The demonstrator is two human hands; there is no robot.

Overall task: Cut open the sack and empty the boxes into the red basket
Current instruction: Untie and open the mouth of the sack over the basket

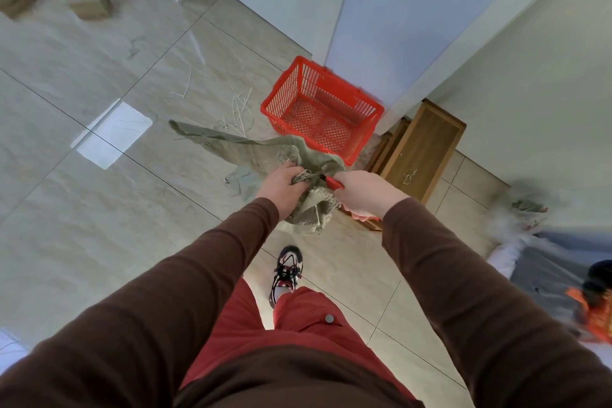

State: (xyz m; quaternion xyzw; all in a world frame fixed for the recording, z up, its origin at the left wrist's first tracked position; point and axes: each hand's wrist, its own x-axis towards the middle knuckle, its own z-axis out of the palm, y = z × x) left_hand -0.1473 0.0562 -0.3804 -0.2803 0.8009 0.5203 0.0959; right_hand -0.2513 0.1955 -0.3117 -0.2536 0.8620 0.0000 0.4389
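A grey-green woven sack (251,149) hangs limp in front of me, one end trailing to the left over the floor. My left hand (281,185) grips its bunched, tied neck. My right hand (364,192) is closed around a red-handled cutter (332,183) whose tip meets the bunched neck. The red plastic basket (288,89) stands on the floor just beyond the sack, by the wall corner, and nothing lies inside it.
Several cardboard boxes (86,0) lie piled at the far left. A wooden crate (424,149) stands right of the basket against the wall. Loose straw-like strands (238,106) litter the tiles. Grey bags and an orange object (592,308) sit at the right. My shoe (286,272) is below the sack.
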